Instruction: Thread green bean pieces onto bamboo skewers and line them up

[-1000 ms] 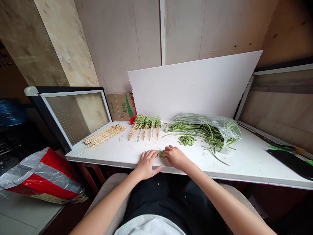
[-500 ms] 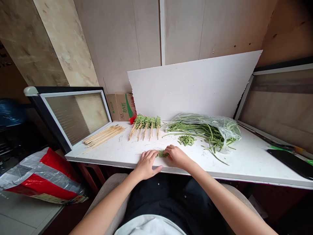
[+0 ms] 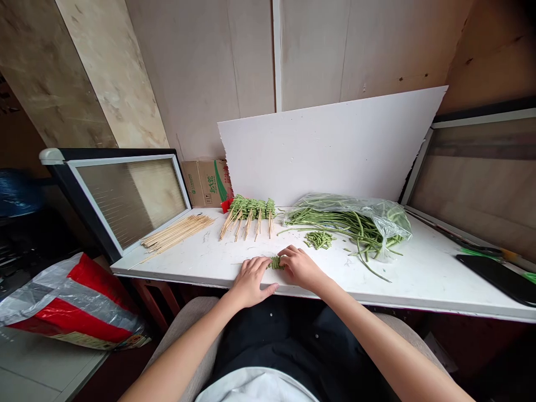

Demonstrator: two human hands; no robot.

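Observation:
Near the table's front edge, a row of cut green bean pieces [image 3: 275, 262] sits side by side on a thin wooden skewer. My left hand [image 3: 251, 279] lies flat over the skewer, its fingertips at the left end of the beans and its thumb stretched apart. A bit of the skewer sticks out left of that hand. At the right end of the row, my right hand [image 3: 298, 266] has its fingers bent and pinched on the beans; its fingertips are partly hidden. A small pile of cut green beans [image 3: 319, 240] lies beyond my right hand.
Finished bean skewers [image 3: 251, 212] lie in a stack at the back. Bare skewers [image 3: 178, 234] are spread at left. Long green beans [image 3: 335, 219] spill from a clear plastic bag [image 3: 387, 215]. A black phone [image 3: 498, 276] lies at right, and a cardboard box [image 3: 205, 181] stands behind.
My right hand has shifted very slightly left and up along the beans. The left hand stays in place.

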